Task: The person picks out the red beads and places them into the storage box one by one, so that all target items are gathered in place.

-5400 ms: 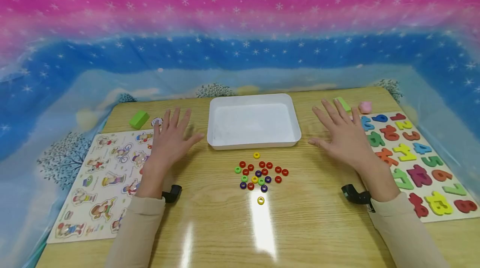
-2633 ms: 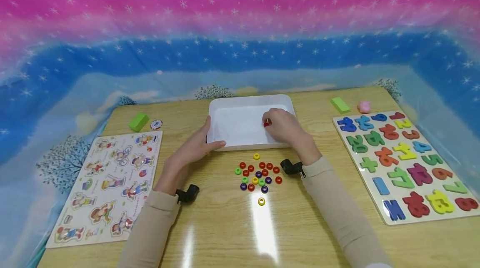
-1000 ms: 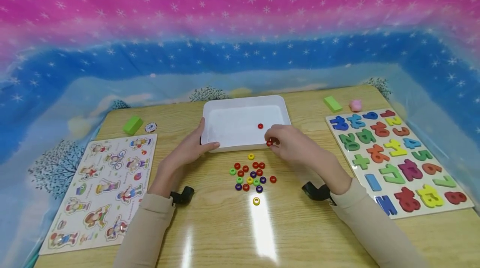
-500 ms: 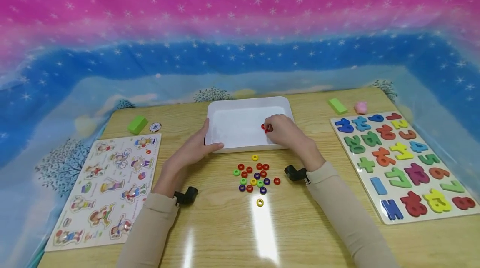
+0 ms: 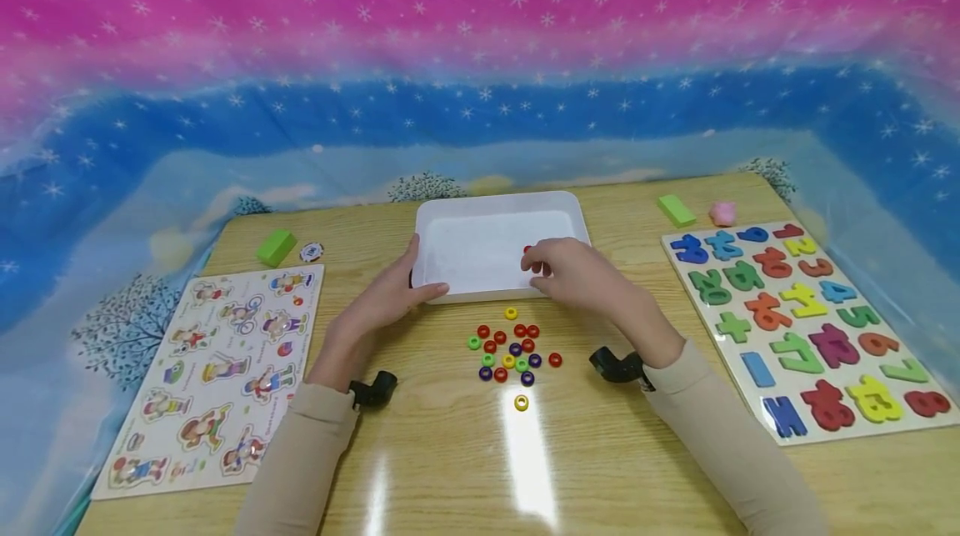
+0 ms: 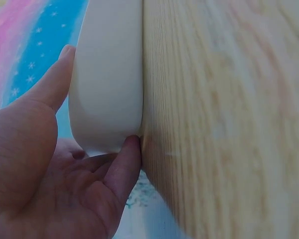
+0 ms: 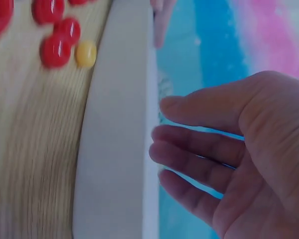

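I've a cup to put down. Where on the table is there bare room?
Bare wood lies between the white tray and right green block, and between the sleeves, nearer than the nearest yellow bead. Crowded: the bead cluster before the tray, and the tray's left end, gripped by the left hand.

Beneath the left hand (image 5: 384, 294), a wood-grained table (image 5: 446, 453) is streaked by reflected light (image 5: 527, 457). Beyond the hand, a snowflake-printed cloth (image 5: 487, 90) is hung, banded pink and blue and wrapped round both sides.
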Available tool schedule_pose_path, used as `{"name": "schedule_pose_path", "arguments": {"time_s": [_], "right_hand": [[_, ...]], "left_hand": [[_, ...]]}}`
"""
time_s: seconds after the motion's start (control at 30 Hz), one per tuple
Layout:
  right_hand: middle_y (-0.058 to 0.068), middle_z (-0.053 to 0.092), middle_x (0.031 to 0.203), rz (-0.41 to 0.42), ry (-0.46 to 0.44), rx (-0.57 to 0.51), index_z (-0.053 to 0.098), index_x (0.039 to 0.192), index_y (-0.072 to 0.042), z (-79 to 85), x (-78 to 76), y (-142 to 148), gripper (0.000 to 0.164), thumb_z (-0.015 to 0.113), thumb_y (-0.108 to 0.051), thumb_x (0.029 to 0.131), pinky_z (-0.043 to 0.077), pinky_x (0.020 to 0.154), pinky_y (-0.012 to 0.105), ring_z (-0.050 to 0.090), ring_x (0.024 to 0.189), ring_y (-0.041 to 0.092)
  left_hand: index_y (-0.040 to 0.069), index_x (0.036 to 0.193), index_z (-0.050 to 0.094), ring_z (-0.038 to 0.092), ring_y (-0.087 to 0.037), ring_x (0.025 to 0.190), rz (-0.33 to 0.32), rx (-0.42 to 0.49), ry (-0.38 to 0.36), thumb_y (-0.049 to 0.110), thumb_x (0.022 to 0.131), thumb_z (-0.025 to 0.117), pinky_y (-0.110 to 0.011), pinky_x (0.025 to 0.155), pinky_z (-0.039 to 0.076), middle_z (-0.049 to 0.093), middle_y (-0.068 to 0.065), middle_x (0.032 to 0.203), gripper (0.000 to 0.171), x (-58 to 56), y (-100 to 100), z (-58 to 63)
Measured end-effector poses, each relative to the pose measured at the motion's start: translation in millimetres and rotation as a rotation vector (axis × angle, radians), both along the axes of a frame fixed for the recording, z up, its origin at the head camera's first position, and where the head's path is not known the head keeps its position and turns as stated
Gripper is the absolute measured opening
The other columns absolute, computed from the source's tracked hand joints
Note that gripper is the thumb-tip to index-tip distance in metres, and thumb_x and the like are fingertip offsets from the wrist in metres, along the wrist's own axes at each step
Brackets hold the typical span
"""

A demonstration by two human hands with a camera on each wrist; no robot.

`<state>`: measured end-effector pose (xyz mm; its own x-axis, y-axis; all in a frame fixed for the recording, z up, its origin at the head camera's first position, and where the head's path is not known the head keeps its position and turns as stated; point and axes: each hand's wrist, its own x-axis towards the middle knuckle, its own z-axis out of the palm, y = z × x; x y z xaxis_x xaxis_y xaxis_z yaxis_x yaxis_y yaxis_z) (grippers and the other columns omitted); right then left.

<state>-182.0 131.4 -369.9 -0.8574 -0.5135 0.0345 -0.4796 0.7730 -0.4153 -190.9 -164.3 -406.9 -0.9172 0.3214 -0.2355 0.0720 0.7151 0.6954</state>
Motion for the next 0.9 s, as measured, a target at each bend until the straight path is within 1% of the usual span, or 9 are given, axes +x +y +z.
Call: {"name": "schedule_pose_path", "arguments": {"time_s": [0.13, 0.23, 0.33, 0.43, 0.53, 0.63, 0.77, 0.9], "right_hand": [[-0.004, 0.067, 0.095, 0.066, -0.019, 0.008, 0.069, 0.102, -0.014, 5.7, 21.3, -3, 0.017, 0.064, -0.014, 0.085, 0.049, 0.076, 0.029, 0.059, 0.084, 0.012], [-0.007, 0.067, 0.094, 0.124, -0.008, 0.027, 0.069, 0.099, -0.017, 2.6, 34.6, -4, 0.015, 0.063, -0.014, 0.086, 0.049, 0.074, 0.027, 0.057, 0.080, 0.009], [-0.009, 0.065, 0.094, 0.164, 0.018, 0.064, 0.070, 0.097, -0.020, -3.5, 43.6, -5, 0.014, 0.063, -0.014, 0.086, 0.048, 0.072, 0.025, 0.054, 0.078, 0.006], [-0.012, 0.062, 0.089, 0.185, 0.044, 0.112, 0.069, 0.093, -0.022, -11.7, 46.4, -6, 0.012, 0.063, -0.014, 0.086, 0.046, 0.069, 0.022, 0.051, 0.074, 0.004], [-0.014, 0.057, 0.081, 0.194, 0.068, 0.145, 0.067, 0.086, -0.023, -18.9, 46.4, -5, 0.010, 0.064, -0.014, 0.084, 0.043, 0.066, 0.019, 0.048, 0.070, 0.004], [-0.015, 0.052, 0.078, 0.204, 0.082, 0.156, 0.065, 0.083, -0.024, -24.0, 45.7, -5, 0.011, 0.066, -0.013, 0.083, 0.041, 0.064, 0.019, 0.046, 0.068, 0.005], [-0.015, 0.051, 0.077, 0.205, 0.086, 0.169, 0.064, 0.082, -0.024, -27.1, 44.9, -6, 0.011, 0.066, -0.013, 0.082, 0.040, 0.064, 0.019, 0.045, 0.068, 0.005], [-0.014, 0.051, 0.078, 0.202, 0.095, 0.175, 0.064, 0.084, -0.023, -23.7, 43.7, -6, 0.009, 0.065, -0.014, 0.083, 0.039, 0.063, 0.019, 0.045, 0.069, 0.006]], "left_hand": [[0.028, 0.147, -0.015, 0.008, -0.021, 0.145, -0.002, 0.002, -0.001, 0.066, 0.079, 0.054, -0.045, 0.116, 0.020, -0.001, -0.002, 0.157, 0.104, -0.2, 1, -0.6], [0.029, 0.147, -0.015, 0.007, -0.021, 0.145, -0.001, 0.004, -0.001, 0.064, 0.080, 0.055, -0.045, 0.116, 0.019, -0.001, -0.002, 0.157, 0.103, -0.4, 1, -1.0], [0.029, 0.147, -0.015, 0.007, -0.021, 0.145, 0.002, 0.002, 0.000, 0.063, 0.080, 0.055, -0.044, 0.116, 0.019, 0.000, -0.002, 0.157, 0.103, -0.3, 0, -0.9], [0.028, 0.147, -0.015, 0.007, -0.021, 0.145, -0.001, -0.004, 0.004, 0.066, 0.079, 0.054, -0.044, 0.116, 0.018, 0.000, -0.003, 0.157, 0.104, 0.0, 0, -0.4], [0.028, 0.147, -0.015, 0.008, -0.021, 0.145, -0.003, -0.008, 0.007, 0.067, 0.078, 0.054, -0.044, 0.116, 0.019, 0.000, -0.003, 0.157, 0.105, 0.1, 0, 0.3], [0.028, 0.147, -0.015, 0.008, -0.021, 0.145, -0.002, -0.008, 0.008, 0.065, 0.079, 0.054, -0.044, 0.116, 0.019, 0.000, -0.004, 0.157, 0.104, 0.2, 0, 1.0], [0.029, 0.146, -0.015, 0.008, -0.022, 0.145, 0.000, -0.003, 0.006, 0.064, 0.080, 0.055, -0.044, 0.116, 0.018, 0.000, -0.003, 0.157, 0.102, 0.0, 1, 1.1], [0.030, 0.146, -0.015, 0.007, -0.022, 0.145, 0.001, 0.003, 0.000, 0.064, 0.080, 0.055, -0.045, 0.116, 0.019, 0.000, -0.003, 0.157, 0.102, -0.2, 0, -0.1]]}}
